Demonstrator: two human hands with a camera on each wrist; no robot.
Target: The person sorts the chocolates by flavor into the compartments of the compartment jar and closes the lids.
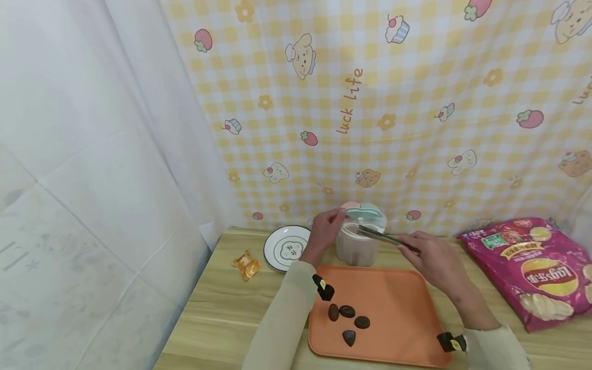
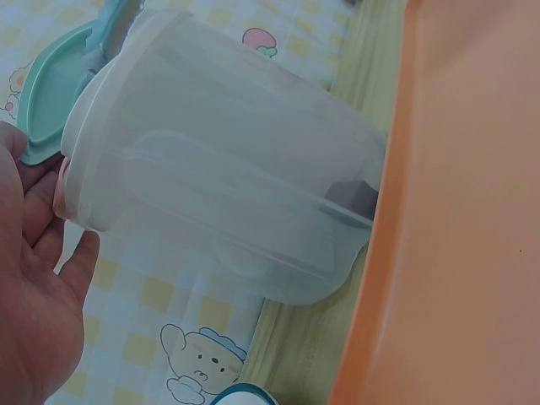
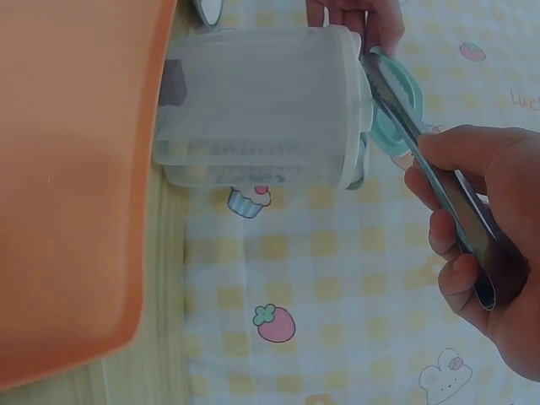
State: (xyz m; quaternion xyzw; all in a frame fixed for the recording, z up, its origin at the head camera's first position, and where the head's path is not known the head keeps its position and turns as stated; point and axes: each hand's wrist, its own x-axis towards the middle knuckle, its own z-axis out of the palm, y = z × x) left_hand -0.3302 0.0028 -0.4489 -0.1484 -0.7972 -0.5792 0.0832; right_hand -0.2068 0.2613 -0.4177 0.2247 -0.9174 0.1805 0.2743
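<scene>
My right hand (image 1: 437,259) grips metal tongs (image 3: 439,173), their tips at the open mouth of a translucent plastic canister (image 1: 356,249). My left hand (image 1: 326,228) is at the canister's top, its fingers holding the edge of the raised green lid flap (image 2: 55,93). Through the canister's wall a dark piece (image 2: 354,198) shows at the bottom. Whether the tong tips hold anything I cannot tell. In front of the canister lies an orange tray (image 1: 393,293) with several dark chocolates (image 1: 362,322) on its left part.
A white plate (image 1: 273,246) with a dark rim stands left of the canister, partly behind my left arm. Left of it lies an orange wrapped snack (image 1: 247,265). A purple chip bag (image 1: 532,267) lies at the right. Behind the wooden table (image 1: 222,308) hangs a checked curtain (image 1: 324,103).
</scene>
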